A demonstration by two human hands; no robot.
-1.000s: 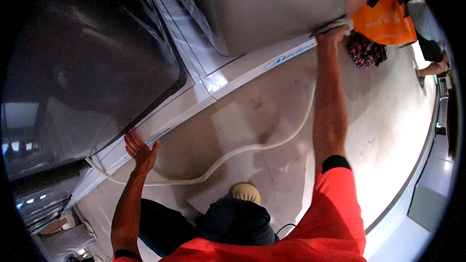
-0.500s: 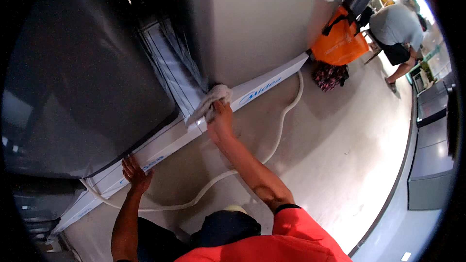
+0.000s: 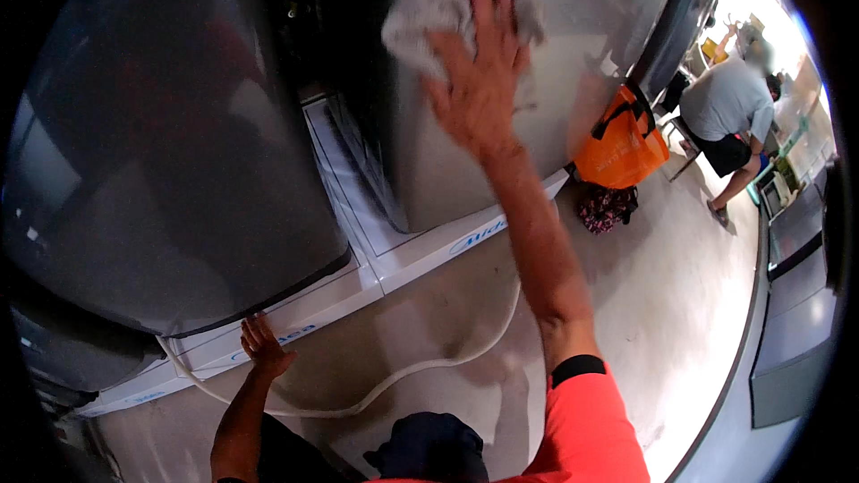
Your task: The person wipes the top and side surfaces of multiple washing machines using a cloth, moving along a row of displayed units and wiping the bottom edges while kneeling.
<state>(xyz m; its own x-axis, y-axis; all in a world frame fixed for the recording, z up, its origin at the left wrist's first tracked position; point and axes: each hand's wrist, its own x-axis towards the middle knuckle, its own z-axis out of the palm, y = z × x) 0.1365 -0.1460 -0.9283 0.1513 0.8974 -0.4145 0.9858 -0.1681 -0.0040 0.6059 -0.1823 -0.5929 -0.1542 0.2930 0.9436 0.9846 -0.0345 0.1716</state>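
Note:
My right hand reaches far up with its fingers spread over a pale grey cloth, pressing it on the glossy front of a grey appliance. Hand and cloth are a little blurred. Lower left, my left hand rests with fingers apart on the white base strip, by the lower edge of a dark appliance. Between the two appliances a dark gap opens, with a white base surface at its bottom.
A pale hose curves across the floor beside the base. An orange bag and a dark patterned bundle sit at the right. Farther back, a person in a light shirt sits bent forward. Grey cabinets line the right edge.
My right hand has moved the cloth up from the white base onto the grey appliance's front, its fingers now spread. My left hand stays on the base.

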